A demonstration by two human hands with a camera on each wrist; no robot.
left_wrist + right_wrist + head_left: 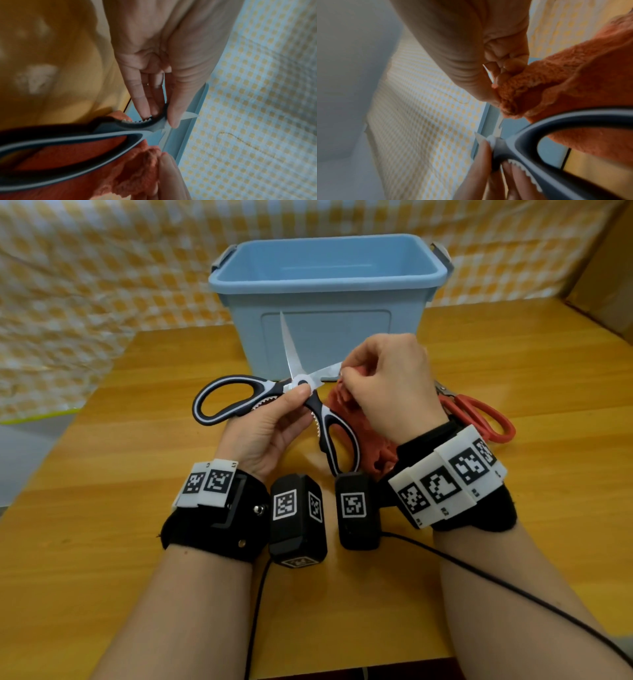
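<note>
Black-and-white kitchen scissors (236, 402) are held up over the wooden table (137, 474), blades spread wide. My left hand (294, 402) pinches them at the pivot, thumb on top, fingers under the toothed grip (137, 121). My right hand (346, 374) grips an orange-red cloth (373, 446) bunched around the right-pointing blade, whose tip is hidden in the hand. In the right wrist view the fingertips (501, 75) squeeze the cloth (573, 67) just above the scissors' handle loop (539, 135). The other blade points up in front of the bin.
A light blue plastic bin (325, 337) with nothing inside stands on the table just behind the hands. Red-handled scissors (479, 412) lie on the table to the right of my right hand. A yellow-checked cloth (85, 285) hangs behind the table.
</note>
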